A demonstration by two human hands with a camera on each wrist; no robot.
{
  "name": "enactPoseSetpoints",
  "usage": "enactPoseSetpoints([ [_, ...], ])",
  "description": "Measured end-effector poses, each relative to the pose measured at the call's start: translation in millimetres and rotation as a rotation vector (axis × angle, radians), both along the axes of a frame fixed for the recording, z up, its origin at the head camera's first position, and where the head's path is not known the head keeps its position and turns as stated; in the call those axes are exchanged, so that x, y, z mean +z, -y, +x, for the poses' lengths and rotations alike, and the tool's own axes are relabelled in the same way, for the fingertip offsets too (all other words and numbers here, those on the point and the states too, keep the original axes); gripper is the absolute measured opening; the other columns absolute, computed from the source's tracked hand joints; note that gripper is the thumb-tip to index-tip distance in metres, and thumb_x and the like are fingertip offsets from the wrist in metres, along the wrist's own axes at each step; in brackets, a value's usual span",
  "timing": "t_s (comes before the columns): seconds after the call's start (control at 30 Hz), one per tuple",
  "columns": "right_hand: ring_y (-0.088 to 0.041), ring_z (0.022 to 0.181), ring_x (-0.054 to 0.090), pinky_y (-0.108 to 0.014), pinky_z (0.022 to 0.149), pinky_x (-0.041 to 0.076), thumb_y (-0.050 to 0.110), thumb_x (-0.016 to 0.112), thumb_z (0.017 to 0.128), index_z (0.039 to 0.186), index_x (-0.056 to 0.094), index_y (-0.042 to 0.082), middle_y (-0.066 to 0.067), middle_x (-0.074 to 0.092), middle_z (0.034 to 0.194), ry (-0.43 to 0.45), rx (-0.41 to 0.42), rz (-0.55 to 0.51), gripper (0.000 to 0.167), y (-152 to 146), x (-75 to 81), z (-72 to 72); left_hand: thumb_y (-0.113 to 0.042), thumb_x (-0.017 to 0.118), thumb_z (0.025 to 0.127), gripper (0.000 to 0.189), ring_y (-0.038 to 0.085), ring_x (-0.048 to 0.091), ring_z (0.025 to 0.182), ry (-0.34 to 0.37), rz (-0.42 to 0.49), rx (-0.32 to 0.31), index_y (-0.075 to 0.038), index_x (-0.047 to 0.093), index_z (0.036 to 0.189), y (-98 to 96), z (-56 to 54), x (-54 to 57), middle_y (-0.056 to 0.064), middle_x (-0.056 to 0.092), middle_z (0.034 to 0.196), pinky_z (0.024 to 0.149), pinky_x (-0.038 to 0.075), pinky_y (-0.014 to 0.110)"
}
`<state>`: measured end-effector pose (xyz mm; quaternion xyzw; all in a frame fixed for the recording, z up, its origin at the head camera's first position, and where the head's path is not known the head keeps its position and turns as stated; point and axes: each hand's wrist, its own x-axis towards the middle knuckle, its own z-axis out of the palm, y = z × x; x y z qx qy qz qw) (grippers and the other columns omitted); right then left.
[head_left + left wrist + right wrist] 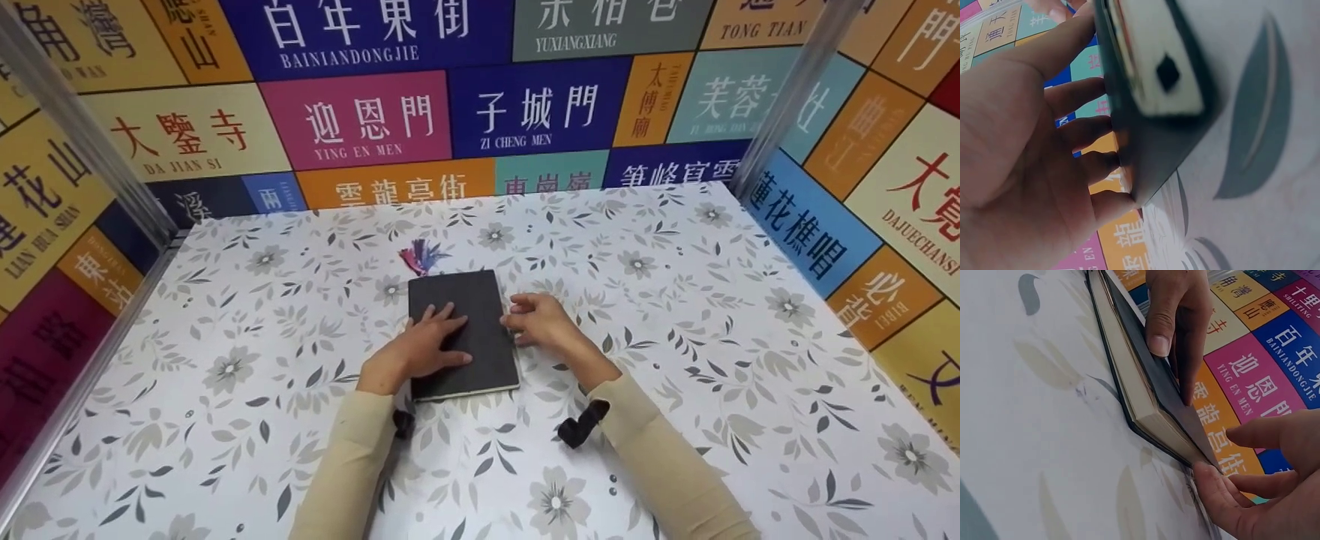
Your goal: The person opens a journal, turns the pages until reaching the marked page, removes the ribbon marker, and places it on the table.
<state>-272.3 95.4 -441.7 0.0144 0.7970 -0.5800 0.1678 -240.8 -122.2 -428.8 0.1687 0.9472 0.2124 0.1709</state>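
Note:
A closed black hardcover notebook lies on the floral-patterned table, its pale page edges showing in the right wrist view. My left hand rests flat on the left half of the cover with its fingers spread. At the notebook's right edge is my right hand, its fingers bent a little. The right wrist view has the right thumb against the far corner of the edge, while the index finger stays apart from it. A red and blue tassel lies beyond the notebook's top left corner.
White cloth with grey flowers and leaves covers the table. Colourful panels with Chinese characters stand behind it and along both sides. Metal posts rise at the back corners. Black straps are at both wrists.

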Motion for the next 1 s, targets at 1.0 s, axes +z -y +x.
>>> enactPoseSetpoints([
  [1.0,-0.022,0.111,0.068,-0.027,0.085,0.058,0.009,0.062,0.096,0.141,0.056,-0.001,-0.018,0.064,0.136,-0.04,0.046,0.055,0.047,5,1.8,10.3,-0.038,0.067,0.095,0.07,0.044,0.009,0.155,-0.021,0.038,-0.001,-0.011,0.041,0.154,-0.3,1.5,1.3,0.017,0.02,0.167,0.124,0.01,0.065],
])
